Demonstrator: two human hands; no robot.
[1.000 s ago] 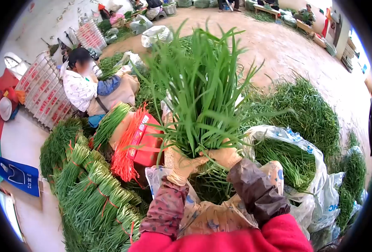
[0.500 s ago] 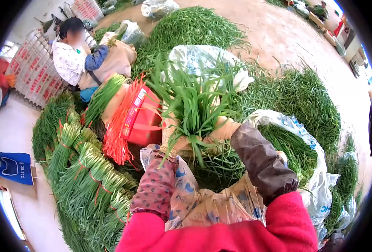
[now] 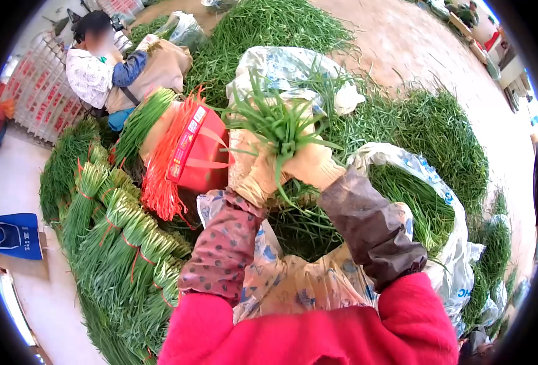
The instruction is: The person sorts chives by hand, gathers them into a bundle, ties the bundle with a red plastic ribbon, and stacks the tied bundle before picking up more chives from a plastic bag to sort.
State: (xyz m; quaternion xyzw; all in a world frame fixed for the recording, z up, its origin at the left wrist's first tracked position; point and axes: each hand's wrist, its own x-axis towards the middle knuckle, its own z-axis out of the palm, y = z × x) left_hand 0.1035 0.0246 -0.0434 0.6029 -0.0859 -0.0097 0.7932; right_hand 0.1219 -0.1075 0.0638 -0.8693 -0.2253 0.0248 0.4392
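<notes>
A bunch of garlic chives is held in front of me, its leaves spreading away from me. My left hand, in a tan glove, is closed around the near part of the bunch. My right hand, gloved alike, closes on it from the other side; some fingers are hidden by leaves. Left of the hands are a red box and a hank of orange-red ties. Loose greens lie below in my lap area, near a plastic-covered apron.
Tied chive bundles are stacked at left. An open plastic bag of greens stands at right, and another plastic bag lies ahead. Heaps of loose greens cover the floor beyond. A co-worker sits at upper left beside crates.
Both hands have shifted closer together around the bunch, the right one moving left and up. The bunch's leaves now tilt farther away and look more gathered. The whole view has shifted slightly.
</notes>
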